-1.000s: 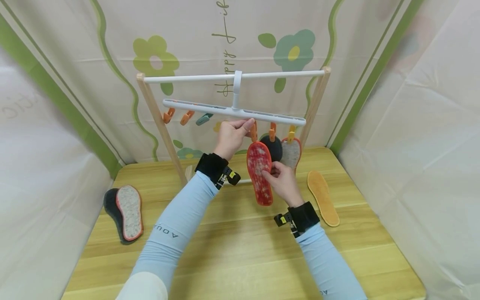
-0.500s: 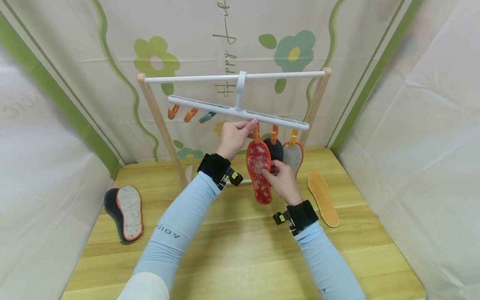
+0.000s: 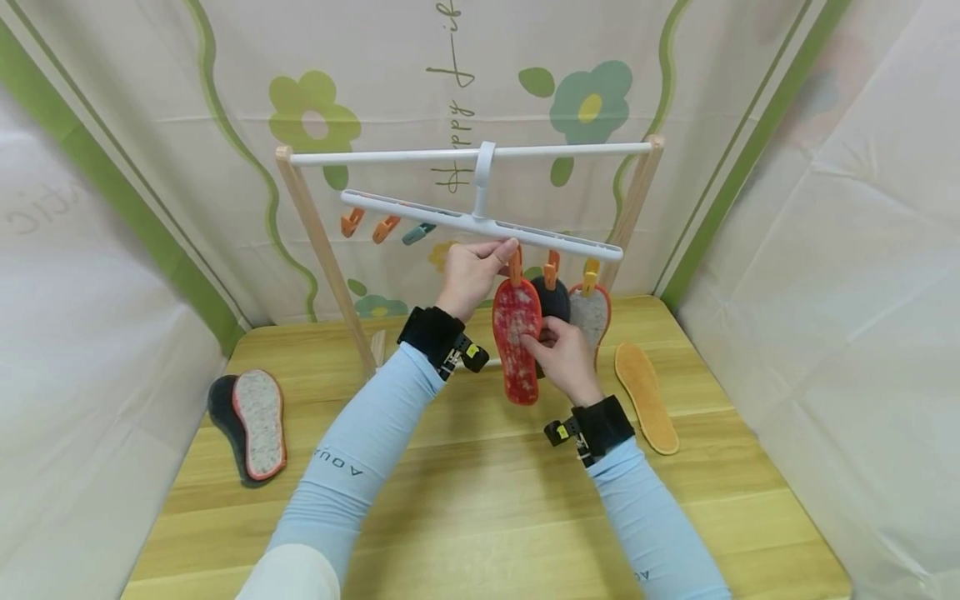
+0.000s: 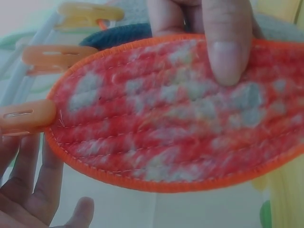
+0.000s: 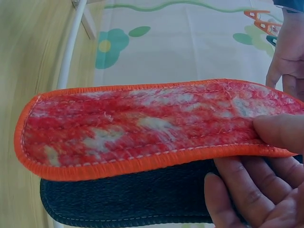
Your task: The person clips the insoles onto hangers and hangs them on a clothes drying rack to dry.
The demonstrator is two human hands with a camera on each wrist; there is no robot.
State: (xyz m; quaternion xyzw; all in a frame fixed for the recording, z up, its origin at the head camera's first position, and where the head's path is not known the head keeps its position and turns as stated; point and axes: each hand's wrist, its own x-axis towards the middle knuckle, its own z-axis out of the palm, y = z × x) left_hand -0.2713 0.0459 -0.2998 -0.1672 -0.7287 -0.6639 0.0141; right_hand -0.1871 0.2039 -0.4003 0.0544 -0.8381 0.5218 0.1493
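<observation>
A red, white-mottled insole (image 3: 516,329) with an orange edge hangs from an orange clip (image 4: 28,116) on the white clip hanger (image 3: 480,223). My left hand (image 3: 468,277) pinches that clip just under the bar. With thumb in front and fingers behind, my right hand (image 3: 567,360) grips the insole at mid-length. In the right wrist view, a dark insole (image 5: 123,197) hangs close behind it. Farther right, a grey insole (image 3: 590,315) with a red edge hangs from a yellow clip (image 3: 591,275). The hanger slopes down to the right.
A white rail (image 3: 390,157) on wooden posts carries the hanger. Two orange clips and a teal clip (image 3: 418,234) hang at its left. A grey insole (image 3: 260,425) overlaps a dark insole (image 3: 227,408) at the table's left; a tan insole (image 3: 647,398) lies at right.
The hanger has shifted a little to the right and its right end has dipped lower. The red insole's lower end has risen slightly. Both hands keep their grips.
</observation>
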